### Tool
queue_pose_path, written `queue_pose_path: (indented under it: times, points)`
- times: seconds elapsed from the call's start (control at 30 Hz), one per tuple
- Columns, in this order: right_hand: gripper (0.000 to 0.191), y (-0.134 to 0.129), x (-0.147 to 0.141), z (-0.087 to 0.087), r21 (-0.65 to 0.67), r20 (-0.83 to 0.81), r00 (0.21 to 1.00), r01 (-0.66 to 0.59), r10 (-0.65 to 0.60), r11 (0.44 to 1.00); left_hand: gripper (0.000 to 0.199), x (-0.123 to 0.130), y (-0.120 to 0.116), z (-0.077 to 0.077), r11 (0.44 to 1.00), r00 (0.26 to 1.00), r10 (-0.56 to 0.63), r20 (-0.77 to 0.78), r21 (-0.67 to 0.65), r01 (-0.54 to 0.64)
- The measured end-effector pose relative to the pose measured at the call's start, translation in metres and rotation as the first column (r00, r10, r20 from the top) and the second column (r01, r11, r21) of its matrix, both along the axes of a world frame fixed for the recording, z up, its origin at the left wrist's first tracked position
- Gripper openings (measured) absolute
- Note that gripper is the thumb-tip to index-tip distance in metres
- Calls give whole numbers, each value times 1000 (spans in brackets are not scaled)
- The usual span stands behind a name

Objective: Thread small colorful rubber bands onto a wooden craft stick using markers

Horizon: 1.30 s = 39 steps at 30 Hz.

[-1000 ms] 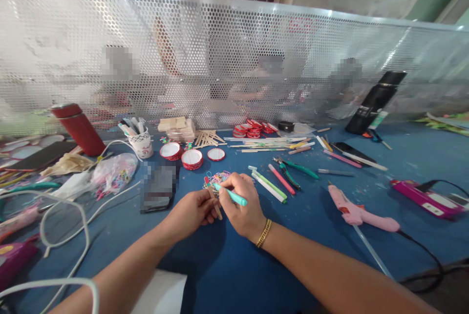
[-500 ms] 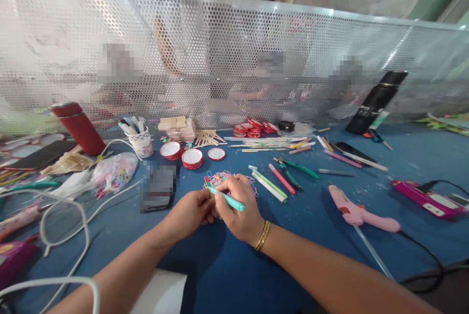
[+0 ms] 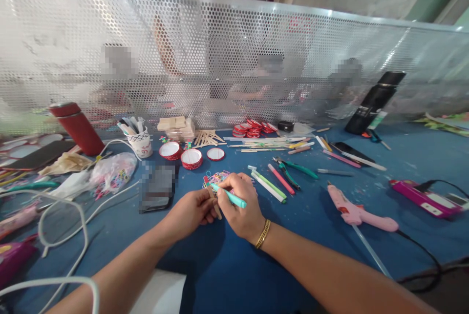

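Note:
Between the fingers of my left hand [image 3: 196, 207] is a flat wooden craft stick [image 3: 217, 210], tilted, its far end coloured red. My right hand [image 3: 240, 206], with a gold bracelet [image 3: 263, 234] at the wrist, grips a turquoise marker [image 3: 234, 198] like a pen. The marker's tip points at the stick near the red part; whether it touches is hard to make out. Just beyond both hands lies a pile of small coloured rubber bands [image 3: 222, 176], partly covered by my right hand. A green and white marker [image 3: 269, 187] and a red marker [image 3: 281, 179] lie to the right.
Green-handled pliers [image 3: 296, 170] and a pink glue gun [image 3: 361, 211] lie on the right. Red-rimmed round pieces [image 3: 191, 158], wooden sticks [image 3: 208, 138] and a cup of pens [image 3: 140, 143] stand farther back. A phone [image 3: 159, 189] and white cable [image 3: 86, 226] are left. A perforated metal screen [image 3: 227, 60] closes the back.
My right hand and the marker have shifted slightly right. More of the wooden stick now shows between my hands, its lower end visible below my fingers.

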State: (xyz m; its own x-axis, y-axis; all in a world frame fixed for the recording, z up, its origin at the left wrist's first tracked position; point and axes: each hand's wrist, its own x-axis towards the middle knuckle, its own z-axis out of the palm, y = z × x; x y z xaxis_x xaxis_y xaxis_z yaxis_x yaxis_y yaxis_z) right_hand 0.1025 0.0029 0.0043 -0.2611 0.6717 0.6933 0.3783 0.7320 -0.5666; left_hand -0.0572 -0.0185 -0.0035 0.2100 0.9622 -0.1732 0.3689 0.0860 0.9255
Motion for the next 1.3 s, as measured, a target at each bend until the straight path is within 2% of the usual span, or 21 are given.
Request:
queue_pose_path:
  times: [0.23,0.47,0.7,0.93,1.17,1.3]
  points:
    - [7,-2,-2,0,-7,34,998,-51,52,999,32,-2,0,-3,1000,1000,-1,15,26,1]
    - [8,0,0,0,-4,17,1000,17,-17,1000,35,0,0,-1,1000,1000,11,9,5,-11]
    - [7,-2,-1,0,2,28,998,-52,52,999,31,-2,0,-3,1000,1000,-2,18,28,1]
    - [7,2,1,0,-1,6,1000,0,0,1000,35,0,-1,0,1000,1000,1,11,13,-1]
    - [6,0,-1,0,17,16,998,-67,67,998,29,0,-1,0,1000,1000,5,18,16,-5]
    - [6,1,-1,-1,6,25,999,-41,41,999,29,0,0,-2,1000,1000,5,28,8,-6]
